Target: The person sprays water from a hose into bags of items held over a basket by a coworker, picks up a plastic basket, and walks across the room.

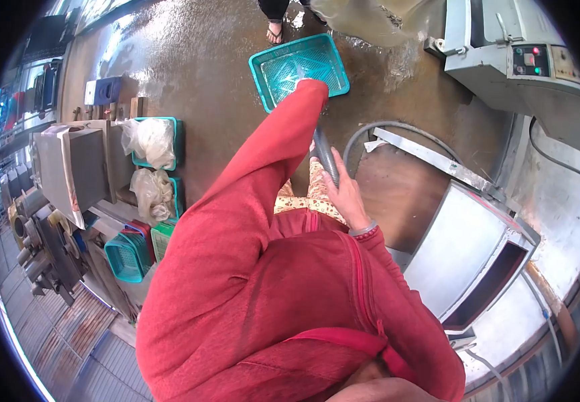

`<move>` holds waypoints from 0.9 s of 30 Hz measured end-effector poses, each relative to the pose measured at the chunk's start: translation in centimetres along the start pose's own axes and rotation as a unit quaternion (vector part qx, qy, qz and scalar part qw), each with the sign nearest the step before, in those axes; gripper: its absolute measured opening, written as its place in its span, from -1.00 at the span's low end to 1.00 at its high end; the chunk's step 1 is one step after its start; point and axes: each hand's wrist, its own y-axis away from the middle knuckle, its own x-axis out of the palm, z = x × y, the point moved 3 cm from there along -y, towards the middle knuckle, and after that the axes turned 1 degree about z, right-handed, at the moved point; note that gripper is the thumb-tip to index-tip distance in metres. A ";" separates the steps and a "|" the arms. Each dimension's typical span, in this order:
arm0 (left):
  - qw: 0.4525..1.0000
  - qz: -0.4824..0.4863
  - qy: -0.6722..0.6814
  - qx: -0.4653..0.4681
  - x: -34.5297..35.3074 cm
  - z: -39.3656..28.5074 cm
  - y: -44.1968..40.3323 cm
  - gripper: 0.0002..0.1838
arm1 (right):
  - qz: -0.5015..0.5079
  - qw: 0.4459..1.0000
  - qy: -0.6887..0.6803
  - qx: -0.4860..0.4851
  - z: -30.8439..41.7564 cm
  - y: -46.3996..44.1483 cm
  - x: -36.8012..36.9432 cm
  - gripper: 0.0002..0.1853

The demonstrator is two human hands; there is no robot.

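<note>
My right hand (349, 199), with a bracelet at the wrist, is closed around a grey hose (326, 158) in front of my legs. From there the hose runs up and left, passing out of sight beneath my left sleeve. My left arm stretches forward over a turquoise plastic basket (335, 72) on the wet floor. Only a small part of my left hand (302, 82) shows past the cuff, at the basket's near side; its fingers are hidden. A pale streak like water appears just beyond it, inside the basket.
A person's sandaled foot (274, 32) is behind the basket. At right stand a machine with lit buttons (531, 60) and a white metal cabinet (461, 251). Baskets with plastic bags (152, 142) and stacked turquoise baskets (125, 258) lie at left. Hose loops across the floor at right.
</note>
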 end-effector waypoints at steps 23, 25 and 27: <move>0.822 0.022 0.465 -0.327 30.5 21.1 11.4 -0.50 | 0.035 0.999 0.037 0.001 -1.5 -4.4 -0.9 -0.46; 0.790 -0.033 0.466 -0.398 34.3 23.0 12.6 -0.49 | 0.051 0.998 0.046 0.001 -1.2 -6.2 0.2 -0.46; 0.745 -0.046 0.473 -0.468 34.8 23.3 15.9 -0.49 | 0.053 0.998 0.038 -0.004 -1.2 -7.5 1.3 -0.45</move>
